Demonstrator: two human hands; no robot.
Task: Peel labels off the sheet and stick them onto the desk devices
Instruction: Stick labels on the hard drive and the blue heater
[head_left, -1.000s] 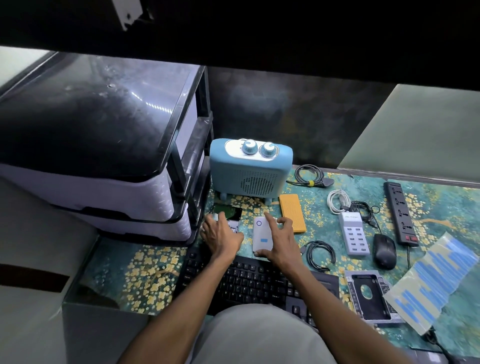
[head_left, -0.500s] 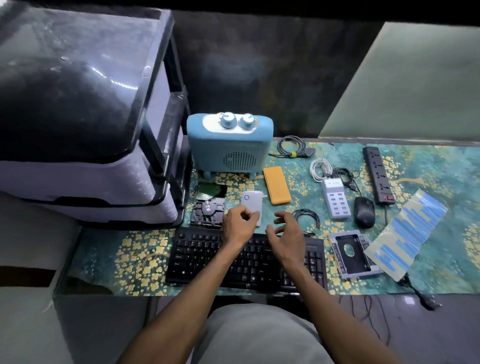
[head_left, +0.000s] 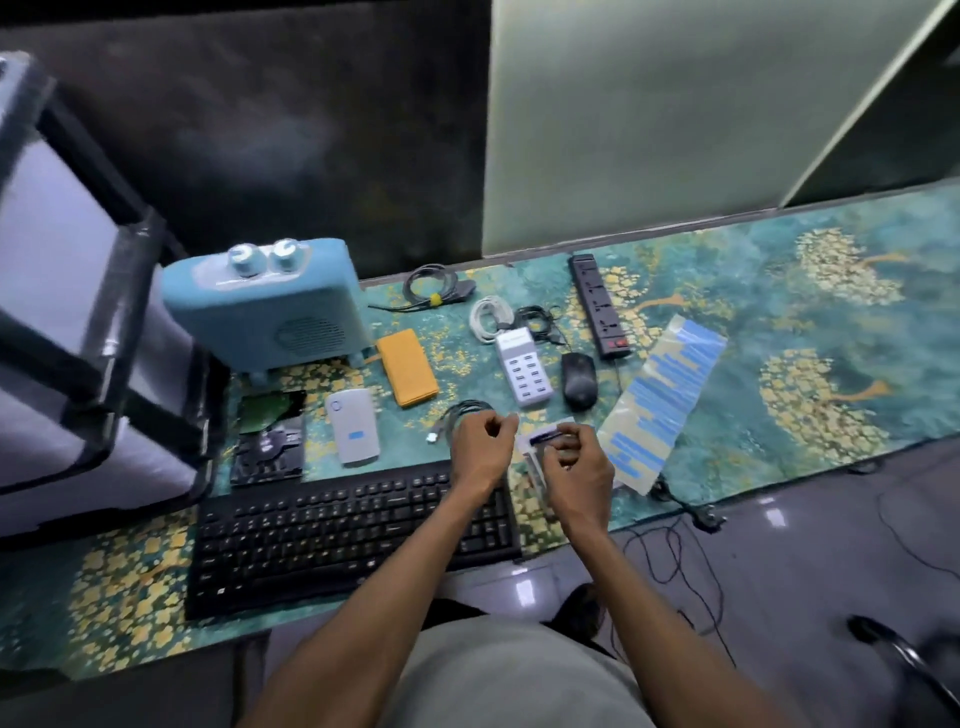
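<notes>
Green-gold desk mat (head_left: 779, 332) holds one label sheet (head_left: 662, 400); both hands, left (head_left: 480, 449) and right (head_left: 576, 462), have curled grips, contents unclear.

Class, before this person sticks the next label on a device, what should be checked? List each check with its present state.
1. Label sheet within reach, blue labels left: ok.
2. White power bank already labelled, blue tag on it: ok.
3. Drive caddy under the hands, clear to label: not ok, mostly covered.
4. Right hand holding a peeled label: cannot tell.
5. Left hand free: cannot tell, fingers curled.
6. Mouse unlabelled: ok.
</notes>
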